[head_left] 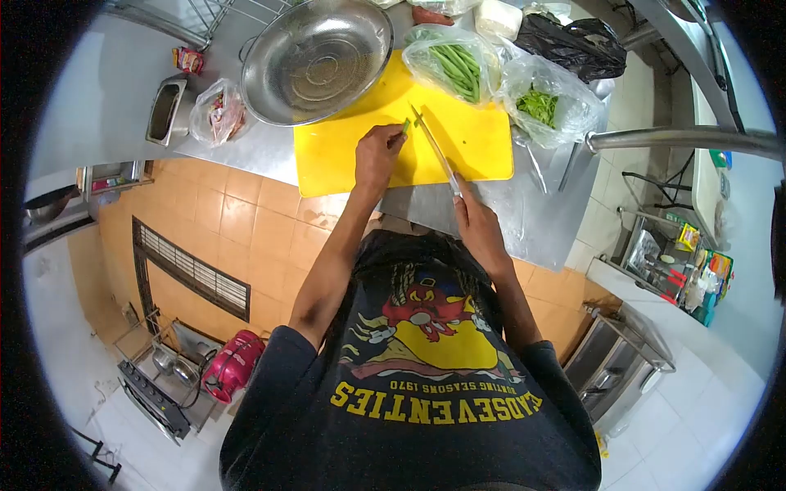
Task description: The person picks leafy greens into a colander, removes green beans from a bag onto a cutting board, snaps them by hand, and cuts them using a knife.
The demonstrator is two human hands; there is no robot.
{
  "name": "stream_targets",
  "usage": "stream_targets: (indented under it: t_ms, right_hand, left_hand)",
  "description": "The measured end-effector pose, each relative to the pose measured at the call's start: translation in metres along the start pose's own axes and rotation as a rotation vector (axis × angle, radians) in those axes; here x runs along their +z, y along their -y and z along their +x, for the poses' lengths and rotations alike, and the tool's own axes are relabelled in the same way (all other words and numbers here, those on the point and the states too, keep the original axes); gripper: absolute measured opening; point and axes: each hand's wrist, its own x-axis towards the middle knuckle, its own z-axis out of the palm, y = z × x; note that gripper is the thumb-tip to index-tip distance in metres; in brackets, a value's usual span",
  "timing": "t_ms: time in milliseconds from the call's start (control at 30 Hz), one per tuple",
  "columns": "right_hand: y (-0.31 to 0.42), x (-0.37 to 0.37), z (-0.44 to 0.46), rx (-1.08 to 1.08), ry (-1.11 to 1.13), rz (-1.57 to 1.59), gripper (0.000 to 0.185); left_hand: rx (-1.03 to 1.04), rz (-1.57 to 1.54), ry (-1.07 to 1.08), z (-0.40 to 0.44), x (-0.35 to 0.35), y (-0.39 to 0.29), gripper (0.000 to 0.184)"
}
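Note:
My left hand is over the yellow cutting board, fingers pinched on a short green bean. My right hand is closed around the pale handle of a knife. The blade lies slantwise over the board, its tip close to the bean and beside a small cut green piece. A clear bag of green beans rests at the board's far edge. Left of it, a large metal bowl overlaps the board's far left corner.
A bag of leafy greens and a black plastic bag sit at the right. On the left are a tied clear bag, a metal container and a red packet. A metal rail extends at right.

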Motion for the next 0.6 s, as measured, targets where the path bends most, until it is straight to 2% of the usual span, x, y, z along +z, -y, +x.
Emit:
stream_targets:
  t_ms: [167,267,367,500,600]
  right_hand:
    - [0.001,0.017,-0.004,-0.016,-0.07,-0.011,0.042]
    - [0.013,0.013,-0.009,0.1,-0.057,0.007,0.042]
    - [-0.01,0.025,-0.006,-0.095,-0.291,-0.158,0.043]
    - [-0.011,0.014,0.012,0.072,-0.344,-0.289,0.042]
    - [-0.024,0.02,0.034,-0.02,-0.466,-0.379,0.042]
  left_hand:
    - [0.009,-0.057,0.057,0.001,-0.001,-0.001,0.022]
    - [-0.001,-0.163,0.026,0.0,0.002,0.004,0.023]
    - [-0.173,-0.42,0.138,-0.001,0.0,0.015,0.026]
    - [-0.304,-0.792,0.24,-0.008,-0.024,-0.007,0.025]
    - [-0.376,-0.85,0.302,-0.016,-0.043,-0.025,0.027]
